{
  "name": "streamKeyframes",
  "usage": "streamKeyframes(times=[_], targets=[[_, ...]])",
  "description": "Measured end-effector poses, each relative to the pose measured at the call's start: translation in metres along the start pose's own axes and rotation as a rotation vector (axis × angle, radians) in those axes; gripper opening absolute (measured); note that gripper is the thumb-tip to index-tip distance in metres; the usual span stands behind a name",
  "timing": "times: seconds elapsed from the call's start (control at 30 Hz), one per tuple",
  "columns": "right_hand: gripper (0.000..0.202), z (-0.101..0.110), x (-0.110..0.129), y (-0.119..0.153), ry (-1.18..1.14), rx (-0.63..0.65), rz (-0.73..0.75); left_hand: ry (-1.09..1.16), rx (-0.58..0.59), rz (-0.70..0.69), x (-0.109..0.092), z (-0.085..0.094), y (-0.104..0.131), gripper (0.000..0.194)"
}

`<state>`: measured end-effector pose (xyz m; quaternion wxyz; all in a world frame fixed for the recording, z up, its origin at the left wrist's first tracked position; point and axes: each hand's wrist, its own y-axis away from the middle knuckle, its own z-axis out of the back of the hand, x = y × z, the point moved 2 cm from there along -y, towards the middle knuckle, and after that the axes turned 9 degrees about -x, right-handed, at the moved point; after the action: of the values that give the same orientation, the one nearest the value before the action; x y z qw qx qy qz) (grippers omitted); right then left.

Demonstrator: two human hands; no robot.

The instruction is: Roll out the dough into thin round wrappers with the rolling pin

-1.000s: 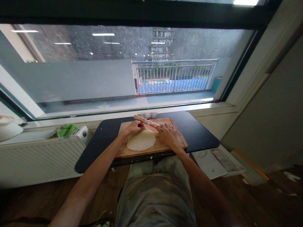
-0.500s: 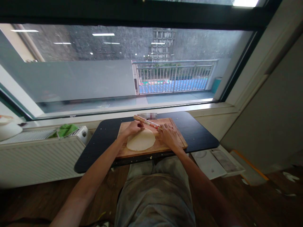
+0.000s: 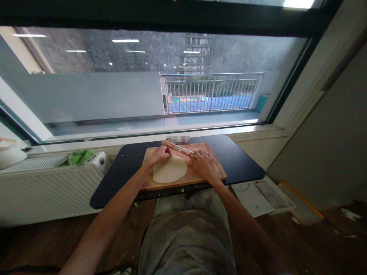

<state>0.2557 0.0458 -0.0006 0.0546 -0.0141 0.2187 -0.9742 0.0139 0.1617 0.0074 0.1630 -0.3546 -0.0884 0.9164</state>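
A thin, rounded sheet of pale dough (image 3: 170,170) lies flat on a wooden cutting board (image 3: 210,168). My left hand (image 3: 159,156) pinches the dough's far left edge between bent fingers. Beyond the dough, a rolling pin (image 3: 178,148) with a printed wrap lies at a slant, its left end farther from me. My right hand (image 3: 204,162) rests over the pin's right end, fingers curled around it and palm down. That end of the pin is hidden beneath the fingers.
The board sits on a small black table (image 3: 114,179) in front of a wide window. A white radiator (image 3: 57,191) with a green cloth (image 3: 78,157) on top stands at the left. White trays (image 3: 254,198) lie low at the right. A blurred-out item (image 3: 178,139) is at the table's far edge.
The dough has shifted very slightly left along with my left hand's fingers. My right hand and the rolling pin have stayed almost in place.
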Motion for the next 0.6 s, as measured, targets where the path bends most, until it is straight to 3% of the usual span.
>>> streamKeyframes(times=[0.2,0.3,0.4,0.47,0.5,0.6], targets=[[0.041,0.01,0.003,0.002,-0.05,0.008,0.022,-0.055,-0.057,0.021,0.014,0.012,0.016,0.008],[0.042,0.019,0.004,0.002,-0.12,-0.025,0.028,-0.103,-0.001,-0.023,0.016,0.022,0.021,0.01],[0.043,0.024,0.001,0.003,-0.186,-0.04,0.05,-0.191,0.117,-0.062,0.018,0.044,0.022,0.013],[0.042,0.027,0.0,0.005,-0.205,-0.033,0.083,-0.226,0.135,-0.042,0.021,0.063,0.023,0.016],[0.041,0.029,0.0,0.005,-0.21,-0.026,0.098,-0.259,0.108,-0.018,0.022,0.073,0.023,0.018],[0.04,0.037,0.007,0.008,-0.22,0.003,0.139,-0.424,-0.135,0.047,0.02,0.091,0.027,0.025]])
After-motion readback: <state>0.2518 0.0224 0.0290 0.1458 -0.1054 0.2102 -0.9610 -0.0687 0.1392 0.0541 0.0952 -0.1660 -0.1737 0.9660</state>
